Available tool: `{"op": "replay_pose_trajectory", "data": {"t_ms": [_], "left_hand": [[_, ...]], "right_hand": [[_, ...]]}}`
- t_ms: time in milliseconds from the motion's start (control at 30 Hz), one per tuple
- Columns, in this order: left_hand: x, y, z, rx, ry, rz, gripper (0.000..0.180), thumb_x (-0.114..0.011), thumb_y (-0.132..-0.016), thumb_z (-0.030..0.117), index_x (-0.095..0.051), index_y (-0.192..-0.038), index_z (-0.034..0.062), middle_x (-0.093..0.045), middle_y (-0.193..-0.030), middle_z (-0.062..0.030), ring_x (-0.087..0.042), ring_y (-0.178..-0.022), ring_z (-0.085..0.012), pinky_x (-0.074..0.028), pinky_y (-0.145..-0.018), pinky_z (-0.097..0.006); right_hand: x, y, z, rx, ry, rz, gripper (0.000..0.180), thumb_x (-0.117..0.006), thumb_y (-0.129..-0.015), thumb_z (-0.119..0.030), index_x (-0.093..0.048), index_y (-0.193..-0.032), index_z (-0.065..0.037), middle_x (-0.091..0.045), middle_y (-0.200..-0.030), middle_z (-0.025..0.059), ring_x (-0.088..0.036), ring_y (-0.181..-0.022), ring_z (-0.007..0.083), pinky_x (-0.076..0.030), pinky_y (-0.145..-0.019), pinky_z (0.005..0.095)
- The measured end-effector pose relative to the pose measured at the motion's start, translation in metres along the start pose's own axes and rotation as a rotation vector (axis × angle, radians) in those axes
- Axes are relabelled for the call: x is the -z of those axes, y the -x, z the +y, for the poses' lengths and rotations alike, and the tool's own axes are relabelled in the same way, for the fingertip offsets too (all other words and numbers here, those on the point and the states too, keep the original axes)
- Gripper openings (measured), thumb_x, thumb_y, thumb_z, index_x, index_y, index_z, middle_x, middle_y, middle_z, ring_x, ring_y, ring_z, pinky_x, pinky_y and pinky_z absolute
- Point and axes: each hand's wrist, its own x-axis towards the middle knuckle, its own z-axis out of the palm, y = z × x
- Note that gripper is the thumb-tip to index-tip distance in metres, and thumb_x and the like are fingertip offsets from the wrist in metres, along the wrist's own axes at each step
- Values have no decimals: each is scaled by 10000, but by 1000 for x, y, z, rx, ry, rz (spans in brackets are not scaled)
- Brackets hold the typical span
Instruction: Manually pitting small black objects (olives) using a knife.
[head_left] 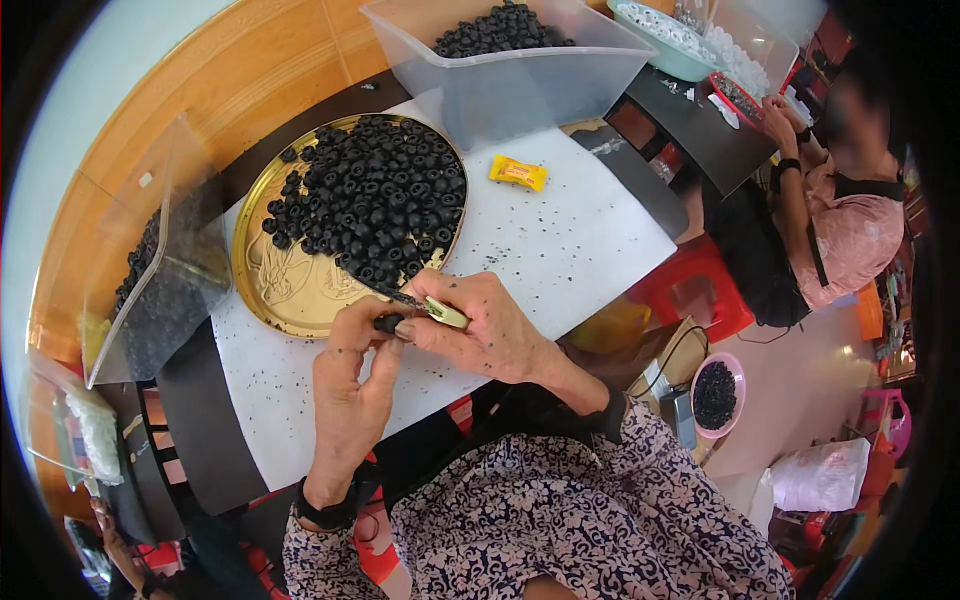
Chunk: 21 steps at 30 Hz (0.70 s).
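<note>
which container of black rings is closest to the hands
The gold tray, right beside the hands on the white table. The clear bin sits at the far edge, the other clear bin off to the left.

Yellow wrapped packet — on white table

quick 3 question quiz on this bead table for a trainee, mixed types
1. True or false: the gold tray holds white beads.
2. What lies on the white table right of the tray? A) yellow wrapped sweet B) scissors C) cup
3. Which of the hands grips the small tool with the pale handle?

Key
1. False: black ring beads.
2. A, the yellow wrapped sweet.
3. The right hand; the left hand pinches one black bead.
</note>
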Motion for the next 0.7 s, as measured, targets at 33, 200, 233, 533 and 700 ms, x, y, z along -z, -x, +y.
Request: {"op": "replay_pose_trajectory", "data": {"t_ms": [33, 200, 233, 533, 700], "left_hand": [[1, 0, -1, -13, -103, -35, 223, -517, -867, -18, -536, -1088, 4, -615, -909, -50, -559, -822, -94, -438, -741, -232], [3, 0, -2, -49, -184, -5, 186, -533, -863, 0, -562, -1047, 6, -627, -867, -47, -558, -781, -92, -438, -702, -227], [4, -1, 0, -58, -194, -11, 174, -529, -867, 8, -567, -1037, 2, -632, -864, -47, -554, -779, -94, -435, -702, -225], [12, -4, -8, 126, 476, -102, 184, -511, -881, 31, -560, -1054, -9, -614, -855, -48, -544, -795, -91, -431, -734, -227], [8, -1, -6, 110, 259, -98, 183, -509, -878, 13, -565, -1050, -8, -602, -846, -35, -544, -786, -90, -434, -726, -229]], "right_hand": [[0, 0, 1, -2, -16, 0, 139, -636, -829, -119, -525, -844, -36, -527, -613, 73, -506, -543, 178, -406, -531, 289], [-1, -1, 2, -52, -76, -20, 142, -628, -841, -123, -538, -804, -20, -501, -602, 74, -470, -552, 136, -391, -526, 280], [0, 0, 5, -36, -73, -19, 159, -617, -855, -156, -551, -819, -16, -507, -619, 50, -452, -563, 108, -379, -527, 263], [-3, 1, 2, -39, -171, -18, 196, -588, -881, -203, -559, -819, -19, -522, -648, 21, -452, -592, 77, -377, -543, 239], [0, 0, 0, -11, -32, -55, 237, -591, -886, -224, -540, -791, -13, -480, -616, 20, -418, -577, 80, -350, -523, 252]]}}
